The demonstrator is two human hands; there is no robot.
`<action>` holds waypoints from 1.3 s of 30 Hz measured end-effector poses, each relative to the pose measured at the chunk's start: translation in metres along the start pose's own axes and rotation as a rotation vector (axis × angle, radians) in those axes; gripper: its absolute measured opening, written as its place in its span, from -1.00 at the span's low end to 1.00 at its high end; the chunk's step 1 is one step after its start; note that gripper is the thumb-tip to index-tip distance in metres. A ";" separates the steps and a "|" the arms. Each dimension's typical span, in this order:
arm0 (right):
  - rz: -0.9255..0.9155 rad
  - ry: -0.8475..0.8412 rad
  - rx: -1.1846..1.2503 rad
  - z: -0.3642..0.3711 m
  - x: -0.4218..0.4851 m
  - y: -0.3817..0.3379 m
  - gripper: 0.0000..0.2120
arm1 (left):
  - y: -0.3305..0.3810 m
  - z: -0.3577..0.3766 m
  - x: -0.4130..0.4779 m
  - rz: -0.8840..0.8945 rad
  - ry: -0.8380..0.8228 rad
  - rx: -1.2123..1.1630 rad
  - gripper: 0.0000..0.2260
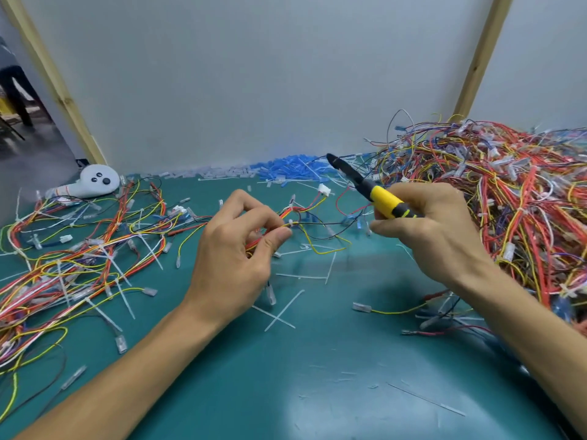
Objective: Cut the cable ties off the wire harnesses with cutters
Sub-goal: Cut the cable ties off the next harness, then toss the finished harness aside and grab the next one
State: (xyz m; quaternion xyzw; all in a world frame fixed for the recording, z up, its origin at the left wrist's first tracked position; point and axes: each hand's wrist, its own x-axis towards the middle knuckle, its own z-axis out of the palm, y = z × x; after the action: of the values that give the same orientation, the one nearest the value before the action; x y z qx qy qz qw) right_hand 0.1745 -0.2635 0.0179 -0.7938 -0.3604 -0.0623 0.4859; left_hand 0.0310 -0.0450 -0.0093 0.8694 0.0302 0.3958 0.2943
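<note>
The left hand (235,249) pinches a small wire harness (313,223) between thumb and fingers (254,206), just above the teal surface (317,376). A white cable tie (290,223) sits on the harness beside the thumb. The right hand (428,230) grips yellow-and-black cutters (371,192), dark tip pointing up-left, apart from the harness. Cut ties (282,309) lie below the hands. A tangled heap of harnesses (508,192) fills the right; looser harnesses (79,249) spread left.
</note>
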 end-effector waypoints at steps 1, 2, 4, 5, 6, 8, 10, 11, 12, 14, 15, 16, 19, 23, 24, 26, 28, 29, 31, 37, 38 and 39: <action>-0.011 0.060 -0.025 -0.002 0.001 0.002 -0.79 | -0.001 0.000 0.002 -0.020 0.002 -0.002 -0.86; -0.026 0.099 -0.055 -0.004 0.002 0.004 -0.78 | -0.003 0.001 0.003 -0.039 0.005 -0.006 -0.85; -0.068 0.121 -0.092 -0.005 0.002 0.005 -0.76 | -0.008 0.002 0.005 -0.066 0.024 -0.004 -0.84; -0.091 0.097 -0.089 -0.003 0.001 0.005 -0.77 | -0.012 0.002 0.005 -0.077 0.041 0.010 -0.84; -0.112 0.044 -0.073 -0.002 -0.001 0.004 -0.79 | -0.017 0.002 0.006 -0.090 0.070 0.026 -0.85; -0.149 -0.134 -0.085 0.003 -0.005 0.002 -0.82 | -0.025 -0.002 0.011 -0.140 0.164 0.041 -0.88; -0.220 -0.301 -0.217 0.008 -0.010 0.001 -0.84 | -0.026 -0.009 0.019 -0.153 0.299 0.075 -0.93; -0.259 -0.369 -0.291 0.011 -0.013 0.001 -0.82 | -0.023 -0.013 0.024 -0.148 0.366 0.107 -0.88; -0.290 -0.430 -0.358 0.015 -0.015 0.001 -0.79 | -0.019 -0.016 0.029 -0.131 0.418 0.122 -0.82; -0.336 -0.506 -0.456 0.023 -0.017 -0.002 -0.76 | 0.002 -0.019 0.044 -0.047 0.462 0.103 -0.78; -0.349 -0.518 -0.471 0.026 -0.018 -0.003 -0.77 | 0.018 -0.019 0.055 0.029 0.455 0.087 -0.80; -0.351 -0.518 -0.465 0.028 -0.019 -0.004 -0.79 | 0.035 -0.018 0.068 0.101 0.450 0.078 -0.82; -0.334 -0.515 -0.429 0.030 -0.019 -0.007 -0.83 | 0.097 -0.004 0.123 0.205 0.424 0.105 -0.86; -0.300 -0.520 -0.395 0.027 -0.020 -0.007 -0.85 | 0.199 0.036 0.169 -0.036 -0.047 -0.219 -0.62; -0.295 -0.522 -0.398 0.026 -0.020 -0.006 -0.84 | 0.220 0.043 0.170 -0.017 -0.188 -0.285 -0.59; -0.282 -0.520 -0.401 0.024 -0.020 -0.004 -0.82 | 0.245 0.043 0.158 0.141 -0.258 -0.216 -0.72; -0.278 -0.504 -0.408 0.023 -0.019 0.000 -0.77 | 0.247 0.034 0.143 0.216 -0.173 -0.138 -0.69; -0.279 -0.494 -0.412 0.023 -0.018 0.001 -0.76 | 0.240 0.030 0.139 0.222 -0.121 -0.132 -0.69; -0.286 -0.479 -0.406 0.022 -0.017 0.003 -0.76 | 0.214 0.018 0.132 0.165 -0.080 -0.108 -0.71; -0.299 -0.492 -0.389 0.025 -0.019 -0.002 -0.74 | 0.093 -0.050 0.092 -0.247 -0.145 0.088 -0.89; -0.303 -0.499 -0.366 0.025 -0.018 -0.002 -0.73 | 0.074 -0.063 0.083 -0.298 -0.136 0.139 -0.89; -0.303 -0.494 -0.334 0.025 -0.019 -0.001 -0.73 | 0.055 -0.077 0.076 -0.365 -0.143 0.187 -0.88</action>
State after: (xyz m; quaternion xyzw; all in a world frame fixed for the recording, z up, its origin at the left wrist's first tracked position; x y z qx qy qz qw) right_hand 0.1540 -0.2524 -0.0027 -0.7909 -0.5661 0.0022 0.2323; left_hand 0.0181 -0.0311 0.1107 0.8988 0.2029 0.2688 0.2806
